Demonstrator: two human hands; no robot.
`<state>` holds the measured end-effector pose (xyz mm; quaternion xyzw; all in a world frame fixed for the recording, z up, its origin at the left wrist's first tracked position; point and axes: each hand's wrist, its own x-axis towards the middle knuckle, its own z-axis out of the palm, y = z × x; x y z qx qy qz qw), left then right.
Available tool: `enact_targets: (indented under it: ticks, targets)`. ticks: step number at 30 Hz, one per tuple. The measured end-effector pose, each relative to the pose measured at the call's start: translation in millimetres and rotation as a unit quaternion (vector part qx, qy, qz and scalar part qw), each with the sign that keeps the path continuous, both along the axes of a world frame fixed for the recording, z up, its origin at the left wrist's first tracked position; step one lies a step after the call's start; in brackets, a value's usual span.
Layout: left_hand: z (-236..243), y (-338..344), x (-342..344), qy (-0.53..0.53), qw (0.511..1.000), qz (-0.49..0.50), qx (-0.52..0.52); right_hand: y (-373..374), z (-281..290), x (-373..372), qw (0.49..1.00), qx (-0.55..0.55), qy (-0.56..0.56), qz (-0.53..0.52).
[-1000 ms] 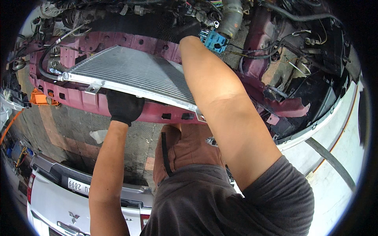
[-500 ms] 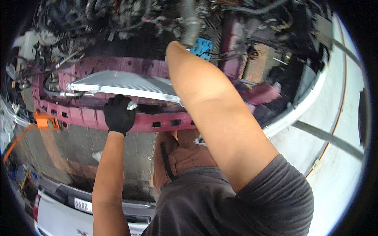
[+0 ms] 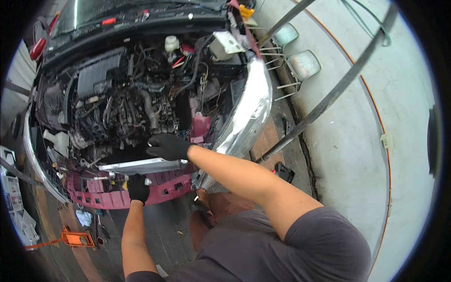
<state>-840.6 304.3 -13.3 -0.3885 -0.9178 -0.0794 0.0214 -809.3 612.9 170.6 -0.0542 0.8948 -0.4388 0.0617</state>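
A thin silver condenser or radiator (image 3: 136, 164) lies tilted in the front of an open car engine bay, behind a maroon front crossmember (image 3: 105, 199). My left hand (image 3: 139, 189), in a black glove, is at the crossmember just in front of the silver panel. Its fingers are curled, with a small pale piece by the thumb side. My right hand (image 3: 170, 146), gloved too, hangs above the panel's right part. Its fingers are drawn together toward the left, and a tiny whitish bit shows at the tips. What either hand holds is too small to name.
Hoses and the engine (image 3: 122, 113) fill the bay behind. A silvery headlight (image 3: 253, 98) edges it on the right. An orange jack-like tool (image 3: 77, 238) lies on the floor at lower left. A slanting metal bar (image 3: 319, 115) and chairs (image 3: 303, 64) stand at the right.
The view has swung up and back, showing the whole engine bay. My right hand, hidden deep behind the panel before, now shows above it. My left hand stays at the crossmember.
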Motion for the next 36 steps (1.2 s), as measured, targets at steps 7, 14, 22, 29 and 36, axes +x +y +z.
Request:
enact_targets:
  ticks: [7, 14, 22, 29, 36]
  targets:
    - [46.3, -0.5, 83.4, 0.028, 0.996, 0.052, 0.067, 194.1, 97.3, 145.4, 0.903, -0.399, 0.027, -0.156]
    - [145.2, 67.0, 179.6, 0.017, 0.963, 0.141, 0.227, 381.0, 97.6, 128.1, 0.804, -0.505, 0.187, -0.252]
    - [216.5, 261.4, 208.1, -0.048, 0.907, 0.158, 0.387, 480.1, 58.1, -0.1, 0.932, -0.122, 0.283, -0.191]
    - [246.3, 325.7, 213.6, -0.114, 0.866, 0.211, 0.439, 482.9, 46.8, -9.2, 0.946, -0.065, 0.263, -0.176]
    - [254.0, 337.4, 205.7, -0.149, 0.835, 0.253, 0.465, 482.3, 40.6, -13.8, 0.935, -0.060, 0.306, -0.169]
